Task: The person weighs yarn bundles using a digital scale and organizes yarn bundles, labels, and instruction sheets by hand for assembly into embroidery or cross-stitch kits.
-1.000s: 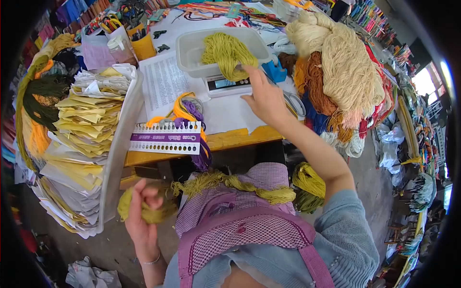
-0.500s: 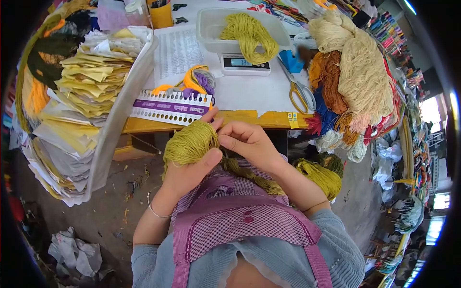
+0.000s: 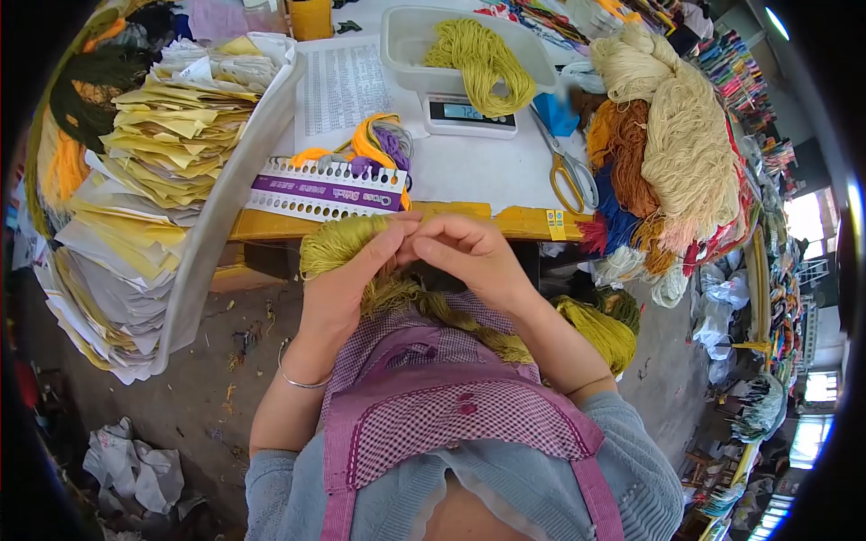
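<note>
My left hand (image 3: 347,281) is closed round a yellow-green thread skein (image 3: 338,245) just in front of the table edge. My right hand (image 3: 474,269) is pinched shut, its fingertips meeting those of my left hand beside the skein. Whatever lies between the right fingertips is too small to make out. More olive thread (image 3: 451,316) hangs over my lap below the hands. Beyond the table edge lies a purple-and-white punched thread card (image 3: 327,191) with orange, purple and grey threads on it.
A digital scale (image 3: 492,126) carries a plastic tub (image 3: 406,54) with green thread (image 3: 487,68). Scissors (image 3: 570,171) lie right of it, near thick hanks (image 3: 681,135). A bin (image 3: 212,243) of paper packets stands at left. Green skeins (image 3: 600,334) sit right of my lap.
My left hand has turned, bringing its thumb and fingertips together at the skein's right side. My right fingers have moved slightly up against them. The skein has shifted a little up and left.
</note>
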`<state>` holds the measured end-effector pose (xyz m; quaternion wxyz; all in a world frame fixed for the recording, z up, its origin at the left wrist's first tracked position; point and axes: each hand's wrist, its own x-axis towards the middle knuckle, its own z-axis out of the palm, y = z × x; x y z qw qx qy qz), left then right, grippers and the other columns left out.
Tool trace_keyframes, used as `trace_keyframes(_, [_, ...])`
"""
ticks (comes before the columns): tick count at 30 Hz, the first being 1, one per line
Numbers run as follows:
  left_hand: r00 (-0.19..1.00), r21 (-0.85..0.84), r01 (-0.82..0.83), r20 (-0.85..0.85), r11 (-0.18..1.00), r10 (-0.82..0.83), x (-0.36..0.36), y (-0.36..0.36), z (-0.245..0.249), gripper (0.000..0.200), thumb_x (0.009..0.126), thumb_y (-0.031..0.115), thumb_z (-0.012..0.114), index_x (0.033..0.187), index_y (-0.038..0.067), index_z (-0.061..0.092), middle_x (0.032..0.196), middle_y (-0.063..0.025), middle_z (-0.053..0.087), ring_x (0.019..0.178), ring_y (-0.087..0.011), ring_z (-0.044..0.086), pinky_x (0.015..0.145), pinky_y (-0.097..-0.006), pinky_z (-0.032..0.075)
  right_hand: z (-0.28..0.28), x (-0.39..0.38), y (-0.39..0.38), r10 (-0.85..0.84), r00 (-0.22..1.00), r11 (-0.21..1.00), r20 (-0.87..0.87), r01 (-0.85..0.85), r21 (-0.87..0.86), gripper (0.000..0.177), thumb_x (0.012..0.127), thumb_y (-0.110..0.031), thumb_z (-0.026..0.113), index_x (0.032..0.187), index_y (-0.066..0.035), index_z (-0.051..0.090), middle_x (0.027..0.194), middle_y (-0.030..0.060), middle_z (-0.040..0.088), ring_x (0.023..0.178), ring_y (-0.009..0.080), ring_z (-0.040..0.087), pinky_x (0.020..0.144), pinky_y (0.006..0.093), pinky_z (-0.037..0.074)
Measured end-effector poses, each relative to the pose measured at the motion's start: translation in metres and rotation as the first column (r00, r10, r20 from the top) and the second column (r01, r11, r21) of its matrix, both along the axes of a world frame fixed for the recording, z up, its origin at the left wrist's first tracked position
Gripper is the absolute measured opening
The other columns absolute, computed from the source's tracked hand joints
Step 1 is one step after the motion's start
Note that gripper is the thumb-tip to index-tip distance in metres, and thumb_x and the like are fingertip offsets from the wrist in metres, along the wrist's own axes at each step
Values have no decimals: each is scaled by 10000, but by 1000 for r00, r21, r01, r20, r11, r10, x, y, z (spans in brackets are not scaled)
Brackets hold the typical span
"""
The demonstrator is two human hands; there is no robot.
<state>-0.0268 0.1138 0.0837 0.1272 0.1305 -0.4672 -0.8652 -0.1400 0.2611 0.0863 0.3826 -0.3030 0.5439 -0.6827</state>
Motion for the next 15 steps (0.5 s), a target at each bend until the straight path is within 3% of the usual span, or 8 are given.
trace_keyframes(1, [999, -35, -53, -14, 998, 52, 0, -1, 2, 276, 941, 131, 575, 1174, -3, 640, 1136, -106, 659, 1038, -147, 615, 854, -260, 499, 1, -5, -1, -34, 994, 999, -105, 36, 19, 160, 911, -107, 634, 1040, -12, 633, 967, 25, 646, 847, 96, 613, 806, 246, 486])
trace_keyframes(2, [994, -69, -107, -33, 992, 105, -1, -3, 4, 285, 944, 133, 571, 1193, 9, 634, 1149, -113, 654, 1052, -161, 617, 851, -271, 508, 8, -18, 1, -127, 800, 954, -587, 261, 150, 259, 835, -168, 726, 1044, -43, 639, 934, 30, 639, 792, 117, 596, 740, 260, 485])
trace_keyframes(3, [990, -8, -130, -57, 991, 130, 1, -6, 8, 377, 964, 142, 533, 1324, 31, 528, 1179, -136, 638, 1043, -188, 629, 807, -270, 531, 7, -33, -1, -260, 539, 862, -802, 503, 58, 385, 739, -209, 796, 1058, -63, 639, 911, 58, 608, 786, 182, 563, 731, 313, 472])
trace_keyframes(4, [985, 82, -125, -109, 989, 134, 3, -10, 11, 425, 972, 152, 514, 1378, 39, 456, 1183, -148, 633, 1024, -186, 634, 753, -250, 537, 3, -56, -2, -331, 229, 770, -915, 626, -121, 471, 666, -236, 838, 1058, -74, 635, 927, 89, 549, 855, 261, 510, 760, 370, 442])
trace_keyframes(7, [968, 194, -86, -214, 977, 128, 7, -18, 8, 543, 991, 185, 469, 1483, 64, 274, 1218, -204, 601, 922, -165, 650, 572, -184, 519, 4, -107, -5, -241, -219, 639, -946, 697, -324, 574, 567, -295, 880, 1037, -80, 631, 968, 112, 477, 933, 316, 449, 802, 407, 380])
trace_keyframes(10, [972, 160, -22, -226, 987, 58, 9, -26, -3, 630, 984, 218, 484, 1517, 102, 169, 1241, -230, 579, 853, -156, 654, 529, -183, 514, 4, -133, -16, -91, -280, 653, -956, 708, -270, 596, 569, -348, 875, 1039, -73, 633, 948, 112, 478, 941, 301, 451, 820, 402, 362])
trace_keyframes(13, [850, 290, 184, -526, 939, -4, -1, -23, 8, 792, 969, 299, 520, 1531, 242, -35, 1302, -242, 526, 837, -180, 658, 462, -188, 498, -4, -162, -25, -25, -336, 691, -942, 675, -259, 433, 632, -255, 839, 981, -79, 652, 967, 84, 512, 966, 289, 463, 827, 401, 353])
trace_keyframes(15, [841, 303, 195, -542, 933, 1, -10, -26, 28, 807, 967, 314, 525, 1527, 265, -54, 1330, -246, 497, 847, -193, 659, 449, -191, 499, -1, -167, -26, 16, -397, 722, -918, 640, -264, 354, 671, -220, 814, 956, -80, 659, 954, 75, 537, 976, 278, 473, 834, 399, 349])
